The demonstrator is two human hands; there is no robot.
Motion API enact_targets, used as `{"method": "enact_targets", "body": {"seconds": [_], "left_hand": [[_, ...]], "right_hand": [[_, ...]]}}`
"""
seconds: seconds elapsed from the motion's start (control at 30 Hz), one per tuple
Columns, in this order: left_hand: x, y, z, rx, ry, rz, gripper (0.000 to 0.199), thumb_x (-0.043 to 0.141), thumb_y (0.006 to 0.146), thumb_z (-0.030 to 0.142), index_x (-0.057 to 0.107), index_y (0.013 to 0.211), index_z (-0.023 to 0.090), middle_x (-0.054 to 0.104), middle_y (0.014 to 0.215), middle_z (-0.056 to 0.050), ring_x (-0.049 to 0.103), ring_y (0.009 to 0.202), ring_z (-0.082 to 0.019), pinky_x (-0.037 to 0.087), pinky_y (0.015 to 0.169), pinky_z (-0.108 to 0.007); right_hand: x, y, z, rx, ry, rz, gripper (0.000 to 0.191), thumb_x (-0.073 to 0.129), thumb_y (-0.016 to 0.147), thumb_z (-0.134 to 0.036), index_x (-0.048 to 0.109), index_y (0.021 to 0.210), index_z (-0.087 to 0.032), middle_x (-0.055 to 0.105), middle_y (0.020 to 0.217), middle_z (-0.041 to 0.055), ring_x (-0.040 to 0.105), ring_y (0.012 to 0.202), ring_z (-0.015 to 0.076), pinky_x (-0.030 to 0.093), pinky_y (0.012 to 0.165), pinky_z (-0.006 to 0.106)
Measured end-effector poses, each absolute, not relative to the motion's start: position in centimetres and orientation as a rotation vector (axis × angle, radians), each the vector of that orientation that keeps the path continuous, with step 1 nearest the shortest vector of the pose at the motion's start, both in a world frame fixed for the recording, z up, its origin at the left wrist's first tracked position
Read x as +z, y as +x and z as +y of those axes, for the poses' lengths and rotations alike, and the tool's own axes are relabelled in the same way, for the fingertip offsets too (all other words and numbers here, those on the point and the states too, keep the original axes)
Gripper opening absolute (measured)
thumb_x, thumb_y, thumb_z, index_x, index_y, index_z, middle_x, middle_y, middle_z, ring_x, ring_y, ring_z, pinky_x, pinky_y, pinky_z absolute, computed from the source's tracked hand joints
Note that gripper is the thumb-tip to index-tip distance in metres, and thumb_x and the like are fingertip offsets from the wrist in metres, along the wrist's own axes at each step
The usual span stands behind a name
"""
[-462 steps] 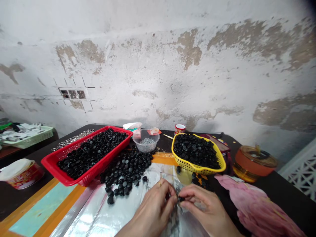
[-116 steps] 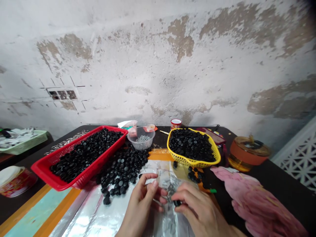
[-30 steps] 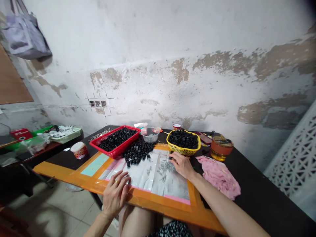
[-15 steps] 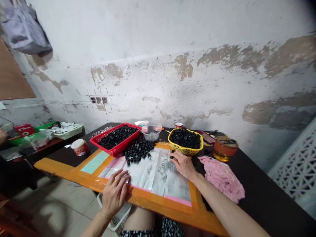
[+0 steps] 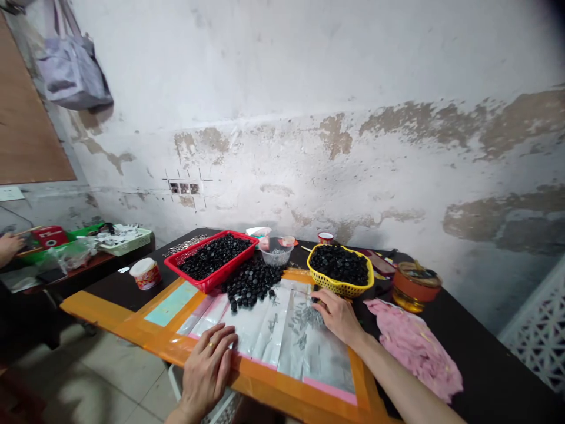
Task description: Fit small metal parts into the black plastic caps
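Observation:
My left hand point(image 5: 205, 371) lies flat on the near orange-taped edge of a foil-covered board point(image 5: 269, 335), its fingers apart and a ring on one finger. My right hand point(image 5: 338, 316) rests on the foil close to a yellow plastic basket point(image 5: 339, 288) heaped with black plastic caps. Its fingertips reach a small black cap point(image 5: 315, 298), and I cannot tell whether they grip it. Grey specks are scattered on the foil under that hand. A loose heap of black caps point(image 5: 253, 284) lies at the foil's far edge.
A red plastic basket point(image 5: 232, 271) of black caps stands left of the heap, with a clear bowl point(image 5: 276, 250) of small metal parts behind. A pink cloth point(image 5: 412, 347) and an amber jar point(image 5: 415, 288) lie right. A co-worker's hand point(image 5: 9, 247) shows at far left.
My hands have come apart from working together over the foil. The left now lies at the near edge, the right by the yellow basket. The view has swung up and back, showing more room.

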State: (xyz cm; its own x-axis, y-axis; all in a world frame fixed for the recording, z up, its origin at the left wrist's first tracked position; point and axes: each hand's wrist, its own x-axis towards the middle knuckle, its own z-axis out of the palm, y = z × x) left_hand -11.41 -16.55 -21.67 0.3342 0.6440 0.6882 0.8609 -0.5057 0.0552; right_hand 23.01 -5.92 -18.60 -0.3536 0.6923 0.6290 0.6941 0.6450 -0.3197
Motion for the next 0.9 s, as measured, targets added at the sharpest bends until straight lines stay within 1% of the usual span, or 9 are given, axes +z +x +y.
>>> {"method": "enact_targets", "body": {"seconds": [0.1,0.23,0.4,0.53,0.63,0.73,0.83,0.9], "left_hand": [[-21.7,-11.3,-16.6,-0.965,-2.28,-1.356,0.028,0.043,0.089,0.017,0.062,0.109,0.022,0.065,0.119,-0.008,0.053,0.117,-0.026,0.05,0.094,-0.04],[-21.7,-11.2,-16.7,-0.993,-2.251,-1.349,0.028,0.044,0.089,0.017,0.062,0.109,0.022,0.066,0.118,-0.007,0.054,0.116,-0.025,0.051,0.092,-0.037],[-21.5,-10.9,-16.6,-1.051,-2.192,-1.263,0.026,0.043,0.09,0.018,0.063,0.107,0.021,0.067,0.115,-0.006,0.055,0.115,-0.023,0.051,0.09,-0.032],[-21.2,-10.5,-16.2,-1.092,-2.129,-1.16,0.025,0.041,0.092,0.02,0.064,0.102,0.019,0.07,0.106,-0.007,0.058,0.11,-0.02,0.053,0.086,-0.028],[-21.3,-10.4,-16.0,-1.087,-2.125,-1.139,0.022,0.045,0.09,0.017,0.063,0.103,0.019,0.071,0.104,-0.007,0.061,0.107,-0.021,0.054,0.086,-0.029],[-21.8,-10.5,-15.9,-1.032,-2.155,-1.188,0.021,0.049,0.086,0.013,0.062,0.102,0.019,0.071,0.104,-0.007,0.062,0.107,-0.022,0.054,0.088,-0.031],[-22.5,-10.8,-15.8,-0.993,-2.173,-1.204,0.021,0.051,0.085,0.013,0.063,0.102,0.019,0.071,0.106,-0.007,0.062,0.108,-0.023,0.054,0.089,-0.032],[-23.1,-10.9,-15.6,-0.99,-2.173,-1.2,0.021,0.054,0.084,0.013,0.063,0.102,0.019,0.072,0.107,-0.006,0.061,0.11,-0.024,0.054,0.091,-0.034]], "right_hand": [[-18.6,23.0,-5.9,0.015,-1.085,-2.095,0.018,0.053,0.091,-0.017,0.064,0.104,-0.022,0.069,0.099,0.0059,0.068,0.086,0.0215,0.055,0.077,0.035],[-18.5,23.0,-6.0,0.036,-1.095,-2.092,0.018,0.053,0.09,-0.017,0.064,0.103,-0.023,0.069,0.094,0.0047,0.068,0.084,0.0216,0.055,0.073,0.033],[-18.7,23.1,-6.0,0.055,-1.102,-2.089,0.017,0.053,0.09,-0.017,0.064,0.103,-0.022,0.069,0.094,0.0046,0.067,0.081,0.02,0.054,0.074,0.032],[-19.0,23.3,-5.8,0.069,-1.106,-2.091,0.018,0.053,0.091,-0.017,0.063,0.105,-0.022,0.069,0.095,0.0047,0.067,0.082,0.0196,0.053,0.075,0.031],[-19.2,23.6,-5.6,0.071,-1.104,-2.095,0.019,0.053,0.092,-0.017,0.063,0.107,-0.023,0.068,0.098,0.0048,0.068,0.084,0.0195,0.053,0.077,0.03],[-19.3,23.8,-5.6,0.061,-1.1,-2.101,0.019,0.051,0.093,-0.018,0.061,0.109,-0.023,0.068,0.098,0.0046,0.068,0.08,0.0182,0.053,0.075,0.029],[-19.3,24.0,-5.6,0.042,-1.103,-2.102,0.019,0.05,0.094,-0.02,0.06,0.11,-0.022,0.068,0.098,0.005,0.068,0.077,0.0171,0.054,0.074,0.028],[-19.3,24.1,-5.7,0.025,-1.115,-2.094,0.019,0.05,0.095,-0.022,0.06,0.111,-0.021,0.068,0.1,0.0061,0.068,0.079,0.0176,0.054,0.075,0.029]]}}
